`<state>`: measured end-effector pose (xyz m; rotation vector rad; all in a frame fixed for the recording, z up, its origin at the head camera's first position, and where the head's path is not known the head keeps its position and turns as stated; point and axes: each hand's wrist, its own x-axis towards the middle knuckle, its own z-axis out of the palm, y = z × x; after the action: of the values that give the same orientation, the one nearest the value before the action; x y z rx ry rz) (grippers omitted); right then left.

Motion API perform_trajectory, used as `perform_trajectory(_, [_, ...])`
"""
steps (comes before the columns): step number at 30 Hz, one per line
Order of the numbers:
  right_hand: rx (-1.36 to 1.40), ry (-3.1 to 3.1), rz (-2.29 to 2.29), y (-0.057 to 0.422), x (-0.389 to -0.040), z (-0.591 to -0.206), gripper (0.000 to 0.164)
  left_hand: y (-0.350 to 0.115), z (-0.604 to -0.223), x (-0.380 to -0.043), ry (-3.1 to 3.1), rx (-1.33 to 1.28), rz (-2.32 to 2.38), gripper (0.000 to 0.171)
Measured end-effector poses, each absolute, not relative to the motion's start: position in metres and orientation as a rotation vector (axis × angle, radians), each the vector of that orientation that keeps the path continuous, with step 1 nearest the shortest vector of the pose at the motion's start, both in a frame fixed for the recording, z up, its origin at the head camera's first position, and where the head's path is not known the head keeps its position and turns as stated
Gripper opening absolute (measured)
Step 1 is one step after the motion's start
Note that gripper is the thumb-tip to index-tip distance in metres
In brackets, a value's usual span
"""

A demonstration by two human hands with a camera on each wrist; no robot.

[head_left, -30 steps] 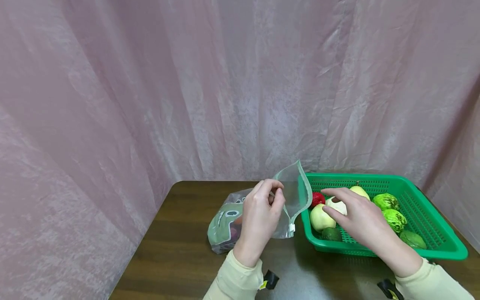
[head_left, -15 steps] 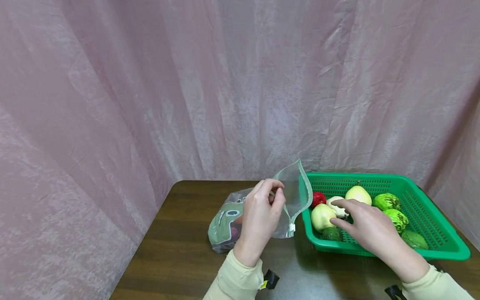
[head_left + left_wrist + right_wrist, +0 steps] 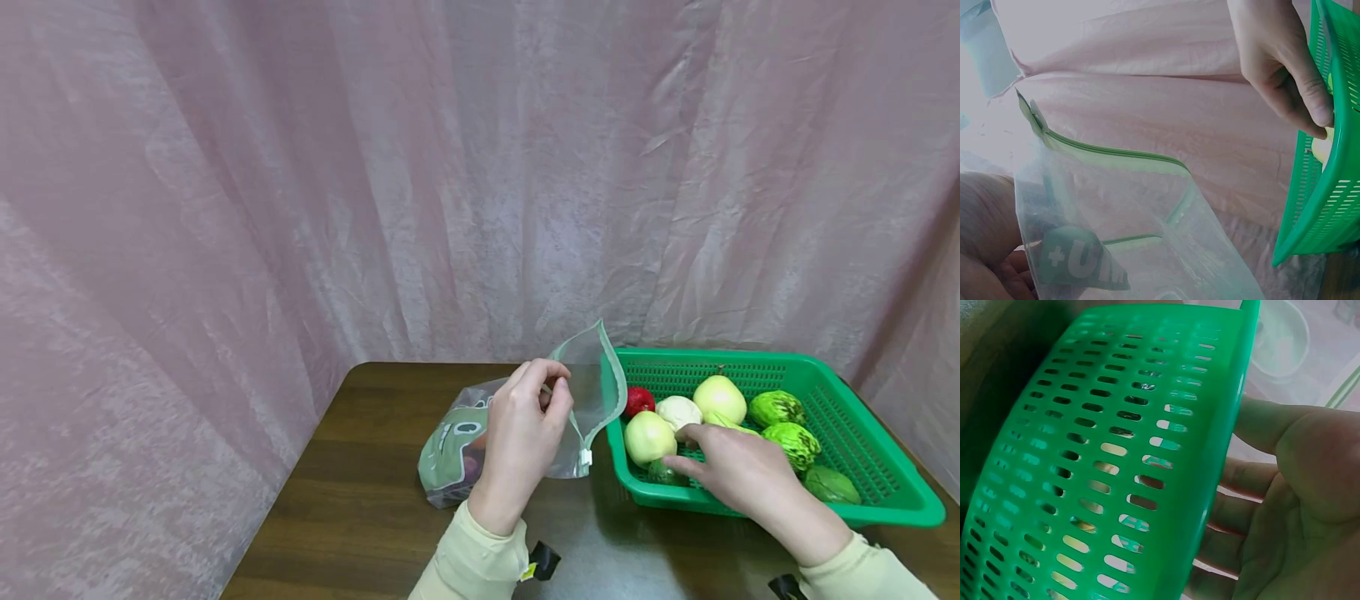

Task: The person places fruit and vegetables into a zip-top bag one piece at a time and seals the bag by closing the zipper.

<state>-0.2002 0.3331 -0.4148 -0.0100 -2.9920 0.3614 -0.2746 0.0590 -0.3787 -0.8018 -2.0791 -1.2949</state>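
My left hand (image 3: pixel 525 421) pinches the edge of a clear zip bag (image 3: pixel 442 467) with a green cartoon print. The bag's mouth gapes toward the basket, with a white slider (image 3: pixel 586 457) at its lower corner. Reddish and orange things show dimly through its lower part. My right hand (image 3: pixel 742 467) reaches over the near rim of the green basket (image 3: pixel 900 508), thumb and fingers apart. Its thumb tip overlaps a dark green fruit (image 3: pixel 663 473); its index fingertip is beside a white round piece (image 3: pixel 678 412) and a pale round fruit (image 3: pixel 649 439). The right wrist view shows fingers behind the basket wall.
Inside the basket also lie a red fruit (image 3: pixel 639 401), a pale yellow pear-like fruit (image 3: pixel 720 397), two wrinkled green pieces (image 3: pixel 792 445) and a smooth green one (image 3: pixel 831 485). The wooden table (image 3: pixel 360 467) backs onto a pink curtain (image 3: pixel 480 183).
My right hand has drawn back from the white piece toward the near side of the basket and lowered into it. The left hand and the bag have stayed nearly still.
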Motion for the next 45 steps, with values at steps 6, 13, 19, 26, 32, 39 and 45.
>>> perform_trajectory(6, [0.011,-3.055,0.357,0.334,-0.201,-0.419,0.029,0.058,-0.379,-0.275,-2.076,-0.794,-1.287,0.013])
perform_trajectory(13, [0.062,-3.094,0.334,0.334,-0.204,-0.422,0.029,0.058,-0.378,-0.276,-2.066,-0.788,-1.282,0.014])
perform_trajectory(19, [0.055,-3.118,0.323,0.334,-0.206,-0.425,0.031,0.058,-0.378,-0.276,-2.064,-0.786,-1.275,0.013])
perform_trajectory(26, [0.053,-3.122,0.352,0.334,-0.21,-0.426,0.028,0.058,-0.377,-0.276,-2.065,-0.786,-1.273,0.014])
perform_trajectory(32, [0.043,-3.116,0.378,0.333,-0.212,-0.427,0.027,0.058,-0.378,-0.276,-2.07,-0.786,-1.271,0.014])
perform_trajectory(39, [0.02,-3.121,0.407,0.332,-0.213,-0.426,0.034,0.058,-0.379,-0.276,-2.071,-0.78,-1.27,0.014])
perform_trajectory(45, [0.019,-3.135,0.446,0.331,-0.215,-0.427,0.044,0.058,-0.378,-0.276,-2.076,-0.781,-1.27,0.013])
